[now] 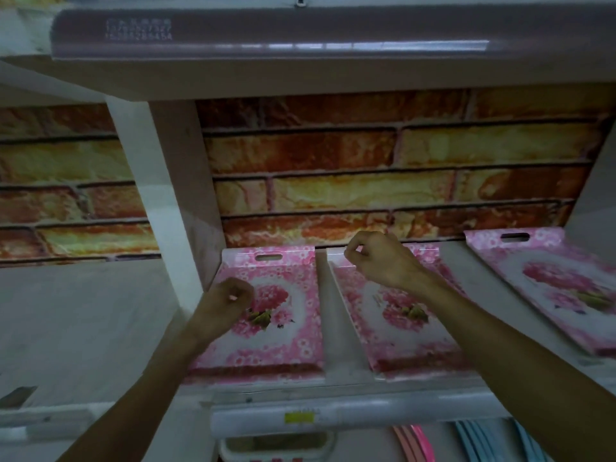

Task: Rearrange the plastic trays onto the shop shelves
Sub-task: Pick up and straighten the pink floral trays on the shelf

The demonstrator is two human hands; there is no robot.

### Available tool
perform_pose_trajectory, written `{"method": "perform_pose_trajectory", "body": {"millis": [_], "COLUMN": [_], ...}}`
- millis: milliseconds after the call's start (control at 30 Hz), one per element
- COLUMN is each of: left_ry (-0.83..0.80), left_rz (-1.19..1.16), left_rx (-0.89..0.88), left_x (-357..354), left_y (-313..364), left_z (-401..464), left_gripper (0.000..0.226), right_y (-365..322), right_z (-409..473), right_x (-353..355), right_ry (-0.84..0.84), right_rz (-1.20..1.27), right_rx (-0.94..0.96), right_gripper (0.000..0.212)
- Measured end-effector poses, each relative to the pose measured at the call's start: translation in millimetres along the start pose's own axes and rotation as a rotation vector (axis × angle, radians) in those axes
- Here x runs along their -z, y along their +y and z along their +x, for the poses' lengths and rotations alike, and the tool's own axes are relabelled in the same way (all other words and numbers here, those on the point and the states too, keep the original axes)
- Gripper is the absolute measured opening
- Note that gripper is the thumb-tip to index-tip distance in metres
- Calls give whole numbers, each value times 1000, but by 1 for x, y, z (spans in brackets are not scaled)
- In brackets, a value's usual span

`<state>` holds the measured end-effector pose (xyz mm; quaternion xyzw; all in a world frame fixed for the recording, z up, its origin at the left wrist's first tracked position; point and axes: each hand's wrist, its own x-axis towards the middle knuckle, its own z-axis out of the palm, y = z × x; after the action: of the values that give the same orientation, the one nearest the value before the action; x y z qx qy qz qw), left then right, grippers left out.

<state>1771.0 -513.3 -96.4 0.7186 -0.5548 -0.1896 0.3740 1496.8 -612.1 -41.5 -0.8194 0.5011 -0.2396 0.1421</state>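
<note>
Right hand (383, 261) pinches far edge of middle floral tray (396, 331), long axis front-to-back; left hand (226, 301) curled, empty, over left tray (283, 331)

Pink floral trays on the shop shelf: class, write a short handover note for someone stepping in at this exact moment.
Left hand: fingers curled, holding nothing, over the left tray.
Right hand: fingers curled at the far edge of the middle tray; whether it pinches that edge cannot be told.
Trays: three lie flat, side by side on the shelf. Left and middle sit roughly square; the right tray lies angled and runs off the picture.
Done: three trays placed.
Left: probably square up the middle and right trays; no further trays are in view.
</note>
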Motion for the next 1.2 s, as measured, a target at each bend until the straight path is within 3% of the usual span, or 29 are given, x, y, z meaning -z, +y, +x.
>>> {"method": "perform_pose_trajectory", "body": {"millis": [133, 267, 400, 467, 567, 700, 833, 1000, 1200], "left_ry": [-180, -379, -439, -406, -336, -240, -148, -46, 94], "left_rz": [-202, -119, -61, -9, 35, -116, -324, -512, -629], "left_rx": [28, 65, 153, 124, 147, 165, 165, 189, 106], "left_x": [-44, -92, -128, -142, -153, -159, -172, -166, -154], "left_y": [46, 77, 93, 97, 99, 108, 91, 111, 114], "left_z": [-7, -6, -6, -5, -4, -7, -1, -19, -26], "left_gripper": [14, 33, 51, 36, 37, 14, 45, 17, 22], "right_y": [25, 51, 76, 89, 109, 125, 134, 143, 163], "right_z": [-19, -34, -46, -52, -54, -55, -53, -51, -48], "right_x": [10, 23, 35, 38, 38, 39, 38, 42, 49], "right_ry": [72, 108, 119, 113, 118, 127, 130, 168, 297], "right_rz": [59, 93, 104, 100, 95, 109, 125, 94, 147], "right_rx": [21, 17, 13, -7, -28, -61, -75, -88, -162], "right_gripper": [11, 15, 13, 14, 13, 16, 12, 13, 25]}}
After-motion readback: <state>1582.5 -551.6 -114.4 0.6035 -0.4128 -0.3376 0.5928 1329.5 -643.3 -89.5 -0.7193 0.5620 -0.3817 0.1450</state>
